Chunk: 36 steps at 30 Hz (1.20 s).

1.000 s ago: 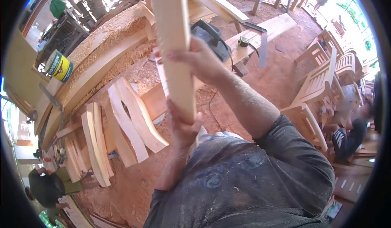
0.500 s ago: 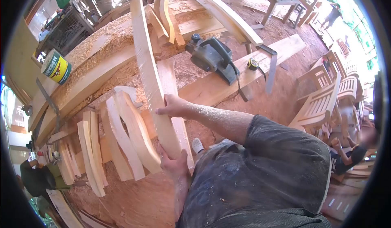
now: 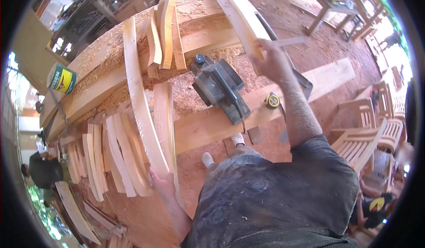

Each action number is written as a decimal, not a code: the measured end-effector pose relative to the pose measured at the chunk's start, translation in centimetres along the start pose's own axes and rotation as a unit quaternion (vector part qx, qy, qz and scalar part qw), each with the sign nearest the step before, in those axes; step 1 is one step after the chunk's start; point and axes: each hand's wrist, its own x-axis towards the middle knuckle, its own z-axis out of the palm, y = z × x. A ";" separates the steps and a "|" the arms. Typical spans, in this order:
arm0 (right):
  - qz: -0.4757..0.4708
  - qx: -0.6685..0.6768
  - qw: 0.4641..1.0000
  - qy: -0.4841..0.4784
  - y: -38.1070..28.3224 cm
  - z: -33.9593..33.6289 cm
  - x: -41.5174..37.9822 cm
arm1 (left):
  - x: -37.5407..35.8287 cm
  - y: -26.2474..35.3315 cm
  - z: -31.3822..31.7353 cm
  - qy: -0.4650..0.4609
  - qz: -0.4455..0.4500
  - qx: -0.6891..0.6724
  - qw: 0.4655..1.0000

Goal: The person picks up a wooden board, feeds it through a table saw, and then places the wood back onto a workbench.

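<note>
My left hand is closed on the near end of a long, slightly curved wooden board, which reaches away over the workbench. My right hand is out to the right, its fingers closed around the near end of a second long curved board. Between my arms a dark electric planer rests on a wide plank. Beside it on the plank sits a yellow and black tape measure. Another wooden strip lies just right of the board in my left hand.
Several curved wooden pieces lie side by side at left, and more stand at the back. A labelled can sits among shavings. A metal square lies beyond my right forearm. Slatted chairs and other people are around.
My right hand has let go of the first board and moved right to the second board's end. My left hand and the first board have shifted left.
</note>
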 end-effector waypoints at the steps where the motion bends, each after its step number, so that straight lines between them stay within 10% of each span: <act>1: -0.004 -0.062 0.998 0.011 3.1 -0.6 1.0 | -0.2 -0.2 0.6 0.001 -0.014 -0.015 1.000; 12: 0.130 -0.075 0.969 -0.197 10.4 2.5 6.4 | -0.9 3.1 0.1 0.028 -0.085 0.016 0.996; 19: 0.159 0.141 0.976 -0.052 10.2 0.5 4.4 | -6.0 2.0 -2.1 0.116 -0.120 -0.016 0.986; 36: -0.108 0.385 0.915 0.046 -14.8 -7.3 -19.0 | -23.6 -19.9 -7.0 0.243 -0.159 -0.162 0.943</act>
